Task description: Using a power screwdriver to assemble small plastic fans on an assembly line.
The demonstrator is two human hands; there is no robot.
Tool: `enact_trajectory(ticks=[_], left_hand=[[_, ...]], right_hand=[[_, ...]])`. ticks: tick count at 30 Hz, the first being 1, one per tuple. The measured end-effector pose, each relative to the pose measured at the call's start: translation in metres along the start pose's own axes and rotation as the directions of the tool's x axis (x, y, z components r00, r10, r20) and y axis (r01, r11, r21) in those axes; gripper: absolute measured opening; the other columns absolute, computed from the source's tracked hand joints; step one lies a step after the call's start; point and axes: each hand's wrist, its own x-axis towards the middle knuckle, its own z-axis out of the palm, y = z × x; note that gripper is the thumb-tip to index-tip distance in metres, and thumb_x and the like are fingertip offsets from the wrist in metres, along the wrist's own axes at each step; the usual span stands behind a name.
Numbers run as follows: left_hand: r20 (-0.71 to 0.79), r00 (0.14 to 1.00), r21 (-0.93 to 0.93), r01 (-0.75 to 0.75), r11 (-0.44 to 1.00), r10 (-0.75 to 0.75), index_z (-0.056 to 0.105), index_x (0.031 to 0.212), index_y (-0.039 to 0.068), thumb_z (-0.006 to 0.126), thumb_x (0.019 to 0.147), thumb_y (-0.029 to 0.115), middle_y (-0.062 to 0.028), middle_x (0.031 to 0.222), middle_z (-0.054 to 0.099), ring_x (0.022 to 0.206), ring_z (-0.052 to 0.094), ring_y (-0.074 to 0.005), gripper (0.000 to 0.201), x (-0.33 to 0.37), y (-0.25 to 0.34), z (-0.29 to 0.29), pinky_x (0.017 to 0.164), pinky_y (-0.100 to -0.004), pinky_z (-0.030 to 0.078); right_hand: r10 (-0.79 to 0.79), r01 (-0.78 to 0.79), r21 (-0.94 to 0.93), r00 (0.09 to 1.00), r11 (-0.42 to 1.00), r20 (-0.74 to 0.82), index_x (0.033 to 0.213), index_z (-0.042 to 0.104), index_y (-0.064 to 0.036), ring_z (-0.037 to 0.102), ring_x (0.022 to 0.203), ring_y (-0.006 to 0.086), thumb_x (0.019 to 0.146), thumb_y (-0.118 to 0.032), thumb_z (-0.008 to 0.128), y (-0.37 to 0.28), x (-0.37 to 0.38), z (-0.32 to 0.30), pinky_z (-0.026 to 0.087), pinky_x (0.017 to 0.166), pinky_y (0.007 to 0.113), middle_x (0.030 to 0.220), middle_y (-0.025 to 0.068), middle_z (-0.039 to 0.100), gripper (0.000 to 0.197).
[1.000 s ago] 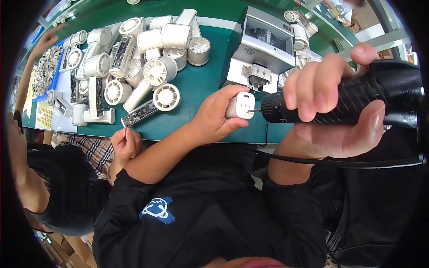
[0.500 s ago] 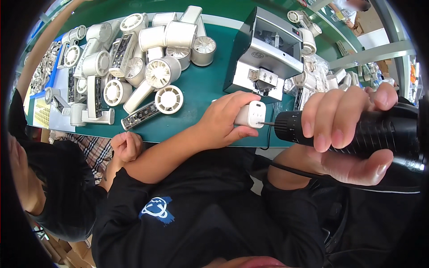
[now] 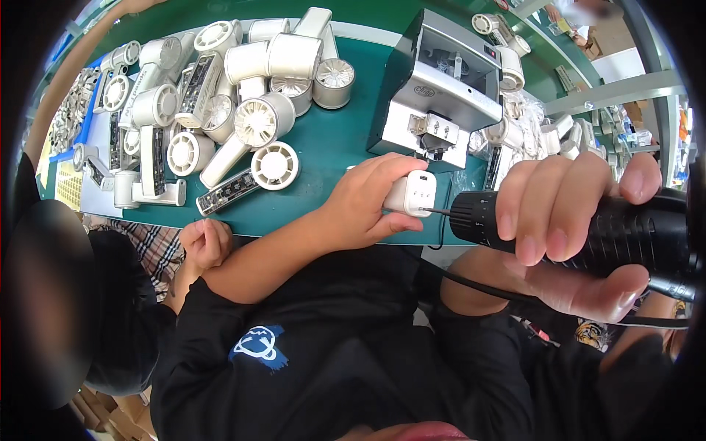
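My left hand [image 3: 368, 197] grips a small white rounded plastic housing [image 3: 419, 190], thumb below and fingers over the top. Its end face points right and shows a dark slot and several small holes. A black corded electric screwdriver [image 3: 472, 215] lies almost level in my right hand [image 3: 548, 207], fingers wrapped over the body and thumb underneath. Its thin bit reaches left to the lower part of the end face; whether a screw sits under the tip is too small to tell.
A grey and black screw feeder [image 3: 445, 82] stands just beyond my left hand. White handheld fans [image 3: 261, 123] are heaped at left, some with exposed circuitry. A co-worker's closed hand [image 3: 206, 242] rests by my left forearm. The screwdriver's cable [image 3: 478, 279] runs below my right hand.
The screwdriver bit has shifted slightly down, from nearer the middle of the end face to its lower part. A co-worker at left has moved, and another person's arm shows at lower right.
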Motion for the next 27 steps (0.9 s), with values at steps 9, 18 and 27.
enact_trajectory(ticks=[9, 18, 27], left_hand=[[0.004, 1.0, 0.045, -0.01, 0.999, 0.01, 0.043, 0.116, 0.004, 0.069, 0.07, 0.035, -0.0164, 0.101, 0.055, 0.086, 0.055, -0.035, 0.061, 0.001, 0.0, 0.0, 0.074, -0.0378, 0.045], [0.013, 0.996, -0.074, 0.091, 0.993, -0.091, 0.041, 0.119, 0.003, 0.064, 0.079, 0.031, -0.015, 0.106, 0.052, 0.092, 0.054, -0.0261, 0.054, 0.012, 0.03, -0.008, 0.078, -0.035, 0.044], [-0.345, 0.938, 0.357, 0.163, 0.92, -0.033, 0.052, 0.112, 0.006, 0.054, 0.086, 0.027, -0.0178, 0.109, 0.057, 0.1, 0.055, -0.0263, 0.033, 0.227, 0.08, -0.066, 0.089, -0.0377, 0.041]], right_hand=[[0.011, -0.011, -0.044, 1.0, 0.999, -0.001, 0.113, 0.034, -0.0059, 0.05, 0.055, 0.0155, 0.082, -0.034, 0.06, 0.005, -0.004, -0.003, 0.044, 0.055, 0.031, 0.07, 0.0045, 0.049, 0.049], [-0.184, 0.183, -0.018, 0.973, 0.983, -0.138, 0.129, 0.028, 0.0014, 0.048, 0.055, 0.0153, 0.083, -0.044, 0.056, -0.018, -0.009, -0.021, 0.042, 0.058, 0.031, 0.07, 0.0043, 0.048, 0.071], [0.042, -0.195, -0.444, 0.943, 0.874, -0.331, 0.128, 0.022, 0.0106, 0.056, 0.068, 0.0218, 0.076, -0.035, 0.064, -0.031, -0.022, -0.066, 0.049, 0.069, 0.034, 0.079, 0.0141, 0.054, 0.081]])
